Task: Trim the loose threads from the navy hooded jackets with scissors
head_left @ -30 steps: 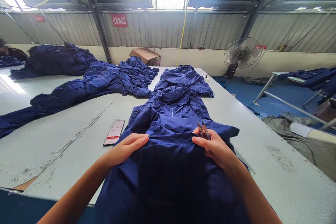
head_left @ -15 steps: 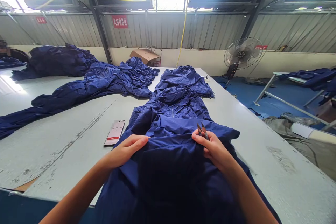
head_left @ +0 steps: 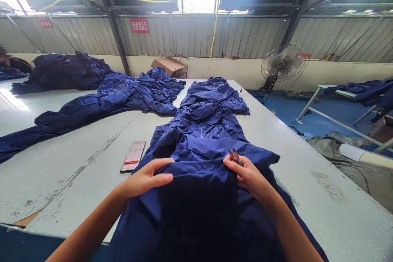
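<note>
A navy blue jacket (head_left: 202, 208) with a zip is spread along the table's near edge, its lower part hanging towards me. My left hand (head_left: 150, 176) rests at the left of a folded edge of this cloth, thumb and forefinger parted around it and the other fingers hidden. At the right of the same edge, my right hand (head_left: 245, 172) pinches the fabric between thumb and forefinger. That hand also keeps a pair of thread snips (head_left: 235, 157) in its grasp, blades pointing up and slightly apart.
A phone (head_left: 133, 157) lies left of the jacket on the white table (head_left: 80, 172). More navy garments (head_left: 129, 90) are heaped at the left, with another garment (head_left: 215, 92) beyond the jacket. A fan (head_left: 281, 65) stands behind the table. A person is partly visible at far left.
My left thumb has come away from the forefinger and slid down the cloth, loosening its pinch. My right hand keeps its hold, with the snips turned slightly.
</note>
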A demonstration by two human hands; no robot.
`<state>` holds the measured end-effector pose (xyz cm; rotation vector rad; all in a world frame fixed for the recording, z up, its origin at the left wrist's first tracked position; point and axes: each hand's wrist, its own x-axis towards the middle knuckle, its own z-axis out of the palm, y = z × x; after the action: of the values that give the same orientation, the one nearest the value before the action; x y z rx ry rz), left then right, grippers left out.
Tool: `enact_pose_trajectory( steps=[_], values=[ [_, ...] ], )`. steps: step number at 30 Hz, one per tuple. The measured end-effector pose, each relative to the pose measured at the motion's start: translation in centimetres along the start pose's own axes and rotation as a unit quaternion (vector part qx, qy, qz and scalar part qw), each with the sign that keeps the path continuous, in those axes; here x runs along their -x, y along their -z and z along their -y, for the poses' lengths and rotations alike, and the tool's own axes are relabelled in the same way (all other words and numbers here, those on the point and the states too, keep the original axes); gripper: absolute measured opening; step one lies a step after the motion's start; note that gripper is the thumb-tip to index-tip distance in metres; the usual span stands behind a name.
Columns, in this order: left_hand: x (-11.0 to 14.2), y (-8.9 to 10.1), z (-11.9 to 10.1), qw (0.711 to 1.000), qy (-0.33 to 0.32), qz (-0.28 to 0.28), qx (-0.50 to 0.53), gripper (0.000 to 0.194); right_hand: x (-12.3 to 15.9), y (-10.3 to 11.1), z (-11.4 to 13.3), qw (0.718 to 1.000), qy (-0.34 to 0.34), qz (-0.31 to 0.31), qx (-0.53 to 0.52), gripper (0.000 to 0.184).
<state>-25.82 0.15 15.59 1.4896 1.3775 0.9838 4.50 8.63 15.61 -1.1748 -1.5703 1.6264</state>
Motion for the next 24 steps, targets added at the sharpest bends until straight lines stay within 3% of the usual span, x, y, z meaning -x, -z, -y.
enact_pose_trajectory(
  steps=[4,7,10,13,15,17,19,21,24],
  values=[
    [0.3,0.6,-0.4,0.992,-0.059,0.096,-0.061,0.040,0.4,1.3,-0.2,0.983,0.056,0.096,0.146,0.038],
    [0.2,0.2,-0.2,0.985,-0.093,0.080,-0.121,0.035,0.8,2.0,-0.4,0.962,0.120,0.104,0.224,0.023],
    [-0.5,-0.6,0.8,0.970,-0.119,-0.024,-0.211,0.020,1.0,2.1,-0.9,0.940,0.187,-0.009,0.284,0.015],
    [-1.4,-1.1,1.3,0.924,-0.167,-0.143,-0.312,0.004,0.9,1.6,-1.1,0.904,0.212,-0.146,0.342,0.019],
    [-1.8,-1.1,0.8,0.895,-0.190,-0.192,-0.355,0.011,0.8,1.1,-0.9,0.878,0.218,-0.225,0.362,0.021],
    [-2.1,-1.0,-0.4,0.885,-0.182,-0.214,-0.371,0.020,0.7,0.7,-0.2,0.860,0.226,-0.275,0.367,0.022],
    [-2.3,-0.5,-1.7,0.902,-0.142,-0.206,-0.351,0.028,0.6,0.7,0.9,0.856,0.211,-0.298,0.366,0.023],
    [-2.5,0.1,-2.6,0.940,-0.090,-0.173,-0.281,0.036,0.5,1.0,2.1,0.867,0.188,-0.290,0.358,0.025],
    [-3.0,1.1,-2.9,0.987,-0.020,-0.123,-0.102,0.043,-0.1,2.0,3.5,0.914,0.168,-0.195,0.314,0.036]
  ],
)
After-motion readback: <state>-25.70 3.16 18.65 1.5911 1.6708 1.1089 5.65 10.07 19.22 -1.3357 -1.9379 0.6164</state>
